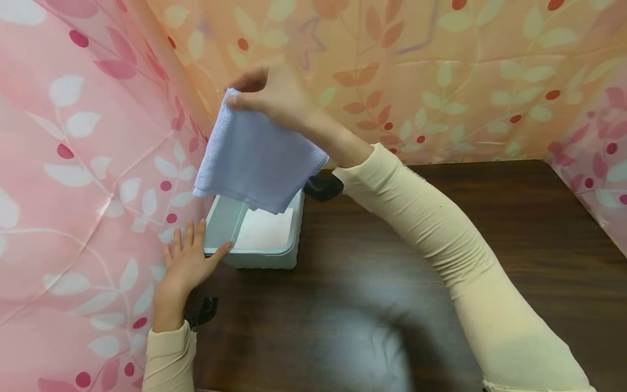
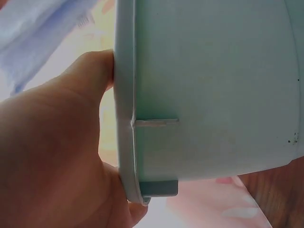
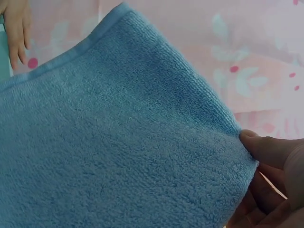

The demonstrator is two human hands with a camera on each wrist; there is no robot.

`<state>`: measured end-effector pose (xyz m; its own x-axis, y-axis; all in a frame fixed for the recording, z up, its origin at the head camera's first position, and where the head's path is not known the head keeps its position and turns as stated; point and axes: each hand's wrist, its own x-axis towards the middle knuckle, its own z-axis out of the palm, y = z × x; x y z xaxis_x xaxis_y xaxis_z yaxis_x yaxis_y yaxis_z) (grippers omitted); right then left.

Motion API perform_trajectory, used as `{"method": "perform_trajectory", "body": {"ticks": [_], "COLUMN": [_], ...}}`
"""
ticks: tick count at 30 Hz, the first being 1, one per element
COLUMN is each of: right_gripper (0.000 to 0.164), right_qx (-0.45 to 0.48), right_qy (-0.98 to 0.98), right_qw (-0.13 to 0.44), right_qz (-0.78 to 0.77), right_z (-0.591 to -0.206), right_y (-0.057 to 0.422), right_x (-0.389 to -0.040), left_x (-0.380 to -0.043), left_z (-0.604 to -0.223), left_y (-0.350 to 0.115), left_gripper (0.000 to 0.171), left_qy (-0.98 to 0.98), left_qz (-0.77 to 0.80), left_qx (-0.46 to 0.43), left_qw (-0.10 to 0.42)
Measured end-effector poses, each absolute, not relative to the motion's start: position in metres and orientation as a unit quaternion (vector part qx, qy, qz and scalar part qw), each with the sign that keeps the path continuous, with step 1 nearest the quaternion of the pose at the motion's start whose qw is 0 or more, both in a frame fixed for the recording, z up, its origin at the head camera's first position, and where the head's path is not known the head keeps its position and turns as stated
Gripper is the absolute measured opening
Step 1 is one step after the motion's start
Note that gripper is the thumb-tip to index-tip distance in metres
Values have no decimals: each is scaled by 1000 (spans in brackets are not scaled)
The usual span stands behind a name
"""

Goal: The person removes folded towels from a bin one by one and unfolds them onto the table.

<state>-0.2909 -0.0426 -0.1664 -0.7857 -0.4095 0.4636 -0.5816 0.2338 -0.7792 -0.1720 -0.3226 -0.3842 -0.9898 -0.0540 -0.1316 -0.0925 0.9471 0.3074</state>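
High over the box, my right hand [image 1: 279, 95] pinches a corner of a small light-blue terry washcloth [image 1: 259, 155] between thumb and fingers. The cloth hangs spread out below it, its looped pile and hemmed edge plain in the right wrist view. Beneath stands a pale green plastic box [image 1: 266, 262] with a divider [image 1: 240, 220] inside. A flat white piece [image 1: 264, 230] lies in its right part; the cloth covers the box's far end from view. At the box's near left corner my left hand [image 1: 188, 267] rests on the rim [image 2: 126, 95], fingers spread and straight.
The box stands on a dark wood table [image 1: 392, 261], close to a pink leaf-patterned curtain [image 1: 88, 179] on the left. An orange patterned curtain [image 1: 441, 81] hangs along the back. Black wrist mounts [image 1: 323, 188] stick out from both sleeves.
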Motion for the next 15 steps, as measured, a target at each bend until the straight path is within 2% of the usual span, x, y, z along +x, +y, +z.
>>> {"method": "perform_trajectory", "body": {"ticks": [5, 10, 15], "right_gripper": [22, 24, 25], "right_qx": [302, 240, 212], "right_qy": [-780, -810, -820], "right_qw": [132, 138, 137], "right_qz": [532, 516, 514], "right_z": [-155, -159, -184], "right_y": [2, 41, 67], "right_x": [-284, -283, -287], "left_x": [-173, -174, -172], "left_z": [-384, -384, -384], "left_y": [-323, -325, -329], "left_gripper": [104, 105, 106], "left_qy": [986, 987, 987], "left_qz": [155, 149, 150], "left_qx": [-32, -30, -30], "left_qw": [58, 54, 49]}}
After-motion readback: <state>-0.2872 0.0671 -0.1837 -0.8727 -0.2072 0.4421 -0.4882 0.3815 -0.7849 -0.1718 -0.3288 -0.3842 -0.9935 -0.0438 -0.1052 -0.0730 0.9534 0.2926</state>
